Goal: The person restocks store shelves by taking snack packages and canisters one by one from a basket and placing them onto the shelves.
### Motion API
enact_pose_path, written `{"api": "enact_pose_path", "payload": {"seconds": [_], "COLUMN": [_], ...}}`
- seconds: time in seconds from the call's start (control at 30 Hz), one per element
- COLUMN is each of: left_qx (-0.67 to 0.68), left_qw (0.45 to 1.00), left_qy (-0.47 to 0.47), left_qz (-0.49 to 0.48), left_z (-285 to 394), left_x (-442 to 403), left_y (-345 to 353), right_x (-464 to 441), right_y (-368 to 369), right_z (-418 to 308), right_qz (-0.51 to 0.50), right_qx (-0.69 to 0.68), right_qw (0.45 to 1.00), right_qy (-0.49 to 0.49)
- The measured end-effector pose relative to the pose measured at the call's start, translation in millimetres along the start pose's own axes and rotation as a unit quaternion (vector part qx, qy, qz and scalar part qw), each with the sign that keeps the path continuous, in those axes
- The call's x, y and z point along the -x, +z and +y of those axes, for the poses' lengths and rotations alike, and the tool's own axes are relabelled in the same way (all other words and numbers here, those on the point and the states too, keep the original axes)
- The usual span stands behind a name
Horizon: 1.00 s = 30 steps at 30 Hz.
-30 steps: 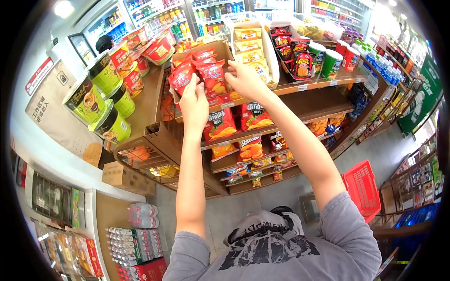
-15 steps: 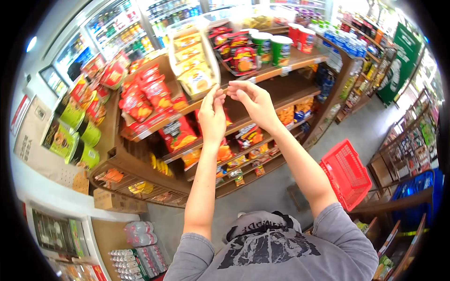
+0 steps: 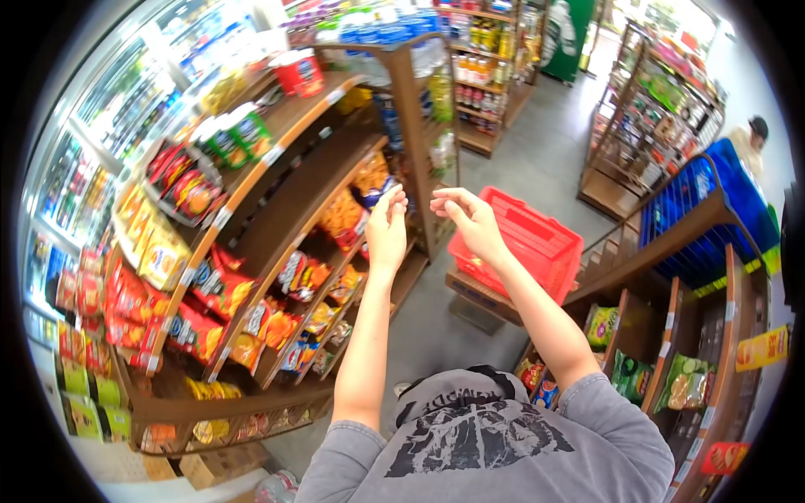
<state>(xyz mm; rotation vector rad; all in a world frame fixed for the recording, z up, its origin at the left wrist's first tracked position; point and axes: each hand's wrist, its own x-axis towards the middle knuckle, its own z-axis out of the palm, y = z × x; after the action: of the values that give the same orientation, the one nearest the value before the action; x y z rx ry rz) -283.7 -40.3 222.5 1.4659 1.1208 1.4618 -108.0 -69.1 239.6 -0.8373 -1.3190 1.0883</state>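
Observation:
My left hand [image 3: 386,230] is raised before the snack shelf, with its fingers loosely bent and nothing in it. Close by on its right, my right hand [image 3: 470,220] is also bare, its fingers apart and slightly curled. A gap separates the two hands. Nearest to my right hand, and partly behind that forearm, is a red shopping basket [image 3: 537,243] on a low wooden ledge [image 3: 482,295]. Left of my left hand, bags of orange snacks [image 3: 342,216] stand on the shelf. Neither hand appears to touch anything.
A curved wooden shelf unit [image 3: 293,180] with chip bags and green canisters [image 3: 239,138] fills the left. At right stand another snack shelf [image 3: 662,335] and a blue covered stack [image 3: 689,201]. A person [image 3: 746,147] is at the far right. Grey floor [image 3: 537,142] runs between racks.
My view has turned right, so the snack shelf has shifted left and the basket now lies near my right hand. My hands have moved farther apart.

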Motion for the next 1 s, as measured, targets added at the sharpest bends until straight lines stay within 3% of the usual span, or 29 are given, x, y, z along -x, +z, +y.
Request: {"api": "enact_pose_path", "payload": {"seconds": [0.17, 0.37, 0.77, 1.0], "left_qx": [0.029, 0.030, 0.006, -0.029], "left_qw": [0.996, 0.981, 0.941, 0.876], "left_qy": [-0.055, -0.146, -0.263, -0.401], "left_qz": [-0.059, -0.123, -0.213, -0.268], "left_z": [-21.2, -68.0, -202.4, -278.7], "left_x": [19.1, 34.3, 6.0, -10.5], "left_y": [85.4, 136.2, 163.3, 179.6], "right_x": [31.1, 61.6, 95.2, 99.8], "right_y": [-95.3, -160.9, -202.4, -224.0], "right_z": [22.1, 66.0, 170.0, 247.7], "right_qz": [0.077, 0.137, 0.249, 0.304], "right_qx": [0.037, 0.050, 0.034, -0.091], "right_qw": [0.995, 0.983, 0.936, 0.851], "right_qy": [0.052, 0.110, 0.245, 0.418]}}
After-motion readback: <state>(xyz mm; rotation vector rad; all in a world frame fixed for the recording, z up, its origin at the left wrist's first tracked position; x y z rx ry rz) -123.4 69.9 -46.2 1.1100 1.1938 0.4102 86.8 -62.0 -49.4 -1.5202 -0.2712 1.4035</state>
